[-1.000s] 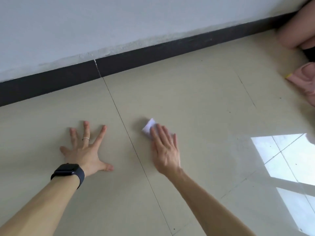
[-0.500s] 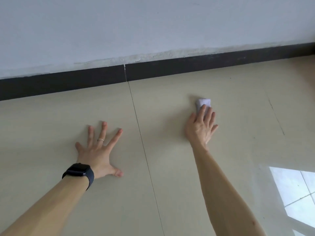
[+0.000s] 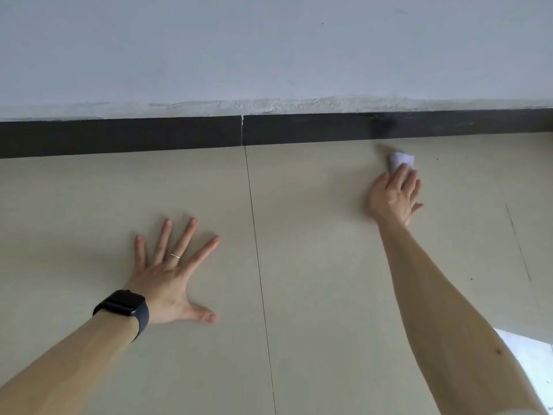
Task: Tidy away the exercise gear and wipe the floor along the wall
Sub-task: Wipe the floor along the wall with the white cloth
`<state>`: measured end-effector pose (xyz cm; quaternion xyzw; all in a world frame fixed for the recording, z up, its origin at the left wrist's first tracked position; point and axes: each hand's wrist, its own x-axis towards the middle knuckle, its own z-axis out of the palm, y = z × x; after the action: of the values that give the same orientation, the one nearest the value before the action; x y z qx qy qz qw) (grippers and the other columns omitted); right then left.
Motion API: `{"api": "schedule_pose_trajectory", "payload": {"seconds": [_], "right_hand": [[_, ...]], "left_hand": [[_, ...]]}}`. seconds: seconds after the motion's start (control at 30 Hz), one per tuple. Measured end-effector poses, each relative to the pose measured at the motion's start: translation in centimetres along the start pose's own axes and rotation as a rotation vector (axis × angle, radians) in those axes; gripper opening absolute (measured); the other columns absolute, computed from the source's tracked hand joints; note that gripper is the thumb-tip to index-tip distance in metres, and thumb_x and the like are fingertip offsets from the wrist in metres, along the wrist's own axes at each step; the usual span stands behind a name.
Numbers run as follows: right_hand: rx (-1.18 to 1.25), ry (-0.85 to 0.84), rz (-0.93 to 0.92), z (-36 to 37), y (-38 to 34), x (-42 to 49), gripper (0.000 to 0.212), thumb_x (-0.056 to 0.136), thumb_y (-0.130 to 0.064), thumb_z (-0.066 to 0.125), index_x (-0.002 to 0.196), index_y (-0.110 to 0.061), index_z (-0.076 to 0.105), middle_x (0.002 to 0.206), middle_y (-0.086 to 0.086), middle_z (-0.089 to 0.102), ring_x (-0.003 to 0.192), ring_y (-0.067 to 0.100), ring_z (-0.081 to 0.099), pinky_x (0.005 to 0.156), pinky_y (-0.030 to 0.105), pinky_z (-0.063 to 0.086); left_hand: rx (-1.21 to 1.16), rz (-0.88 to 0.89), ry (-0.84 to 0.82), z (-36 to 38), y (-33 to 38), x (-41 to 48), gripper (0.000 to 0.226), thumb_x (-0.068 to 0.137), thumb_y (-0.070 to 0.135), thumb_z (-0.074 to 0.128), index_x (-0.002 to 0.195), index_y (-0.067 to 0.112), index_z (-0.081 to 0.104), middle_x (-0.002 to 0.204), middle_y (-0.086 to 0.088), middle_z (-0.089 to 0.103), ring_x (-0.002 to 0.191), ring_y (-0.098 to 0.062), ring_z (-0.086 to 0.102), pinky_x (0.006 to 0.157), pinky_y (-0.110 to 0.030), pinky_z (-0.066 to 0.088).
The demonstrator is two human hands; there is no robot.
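Since the earlier frames, our right hand [image 3: 393, 196] and the small crumpled white cloth wad [image 3: 401, 159] under it have gone further toward the upper right of the frame. The wad now lies on the beige tiled floor [image 3: 314, 235], just beside the black skirting board [image 3: 149, 134].

We record the right hand as flat. Its fingers are nearly straight and laid over the near half of the wad, pressing it to the floor. They are not curled round it. The far half of the wad shows beyond the fingertips.

Our left hand [image 3: 169, 280] is unchanged in the lower left of the frame. Its palm is down on the floor, its fingers and thumb are spread wide, and it holds nothing. It bears a thin silver ring [image 3: 175, 256], and a black smartwatch [image 3: 124, 307] sits on the wrist.

A dark tile joint [image 3: 257, 265] runs between the two hands, which are well apart. Above the skirting stands the pale grey painted wall [image 3: 269, 55]. A bright sunlit patch [image 3: 526, 351] shows at the lower right edge.
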<state>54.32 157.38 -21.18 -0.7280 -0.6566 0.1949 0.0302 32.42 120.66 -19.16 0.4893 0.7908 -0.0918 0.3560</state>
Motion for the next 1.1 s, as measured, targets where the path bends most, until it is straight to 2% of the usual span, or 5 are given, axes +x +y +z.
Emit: {"api": "schedule_pose_trajectory", "payload": {"seconds": [0.1, 0.27, 0.6, 0.97, 1.1], "right_hand": [[-0.011, -0.040, -0.085, 1.5, -3.5, -1.8, 0.058, 0.105, -0.044, 0.022, 0.159, -0.028, 0.012, 0.167, -0.001, 0.005, 0.153, 0.019, 0.001, 0.120, 0.056, -0.002], [-0.218, -0.224, -0.843, 3.9, -5.2, -7.7, 0.053, 0.106, -0.043, 0.020, 0.157, -0.035, 0.016, 0.166, -0.009, 0.012, 0.152, 0.013, 0.006, 0.119, 0.055, -0.001], [-0.027, -0.053, 0.063, -1.9, -2.4, 5.1, 0.060, 0.103, -0.041, 0.019, 0.159, -0.023, 0.011, 0.167, -0.004, 0.005, 0.153, 0.017, 0.001, 0.118, 0.061, 0.001], [-0.264, -0.266, -0.945, 4.4, -5.1, -11.3, 0.057, 0.105, -0.043, 0.026, 0.158, -0.031, 0.013, 0.166, -0.011, 0.008, 0.153, 0.010, 0.001, 0.121, 0.054, -0.004], [-0.216, -0.083, -0.614, 2.9, -2.4, -6.6, 0.058, 0.104, -0.039, 0.031, 0.158, -0.026, 0.014, 0.166, -0.005, 0.013, 0.153, 0.015, 0.008, 0.118, 0.060, 0.006]], "left_hand": [[0.003, -0.008, -0.011, -0.1, 0.1, 0.1, 0.140, 0.034, 0.103, 0.050, 0.140, 0.057, -0.030, 0.147, 0.010, -0.051, 0.133, -0.028, -0.051, 0.108, -0.065, -0.023], [-0.019, -0.003, -0.006, -0.1, 0.0, 0.3, 0.141, 0.034, 0.102, 0.051, 0.139, 0.058, -0.031, 0.146, 0.010, -0.052, 0.133, -0.028, -0.051, 0.108, -0.065, -0.024], [0.021, 0.002, 0.090, 0.9, -0.6, 0.7, 0.142, 0.028, 0.106, 0.042, 0.147, 0.055, -0.017, 0.159, 0.007, -0.035, 0.144, -0.032, -0.036, 0.106, -0.066, -0.022], [-0.019, 0.000, 0.023, 0.4, -0.2, 0.5, 0.142, 0.026, 0.106, 0.041, 0.151, 0.054, -0.005, 0.163, 0.006, -0.024, 0.147, -0.031, -0.029, 0.108, -0.061, -0.021], [-0.020, 0.001, 0.010, -0.2, -0.1, 0.4, 0.138, 0.038, 0.098, 0.056, 0.136, 0.060, -0.033, 0.146, 0.011, -0.053, 0.131, -0.027, -0.053, 0.105, -0.065, -0.027]]}}
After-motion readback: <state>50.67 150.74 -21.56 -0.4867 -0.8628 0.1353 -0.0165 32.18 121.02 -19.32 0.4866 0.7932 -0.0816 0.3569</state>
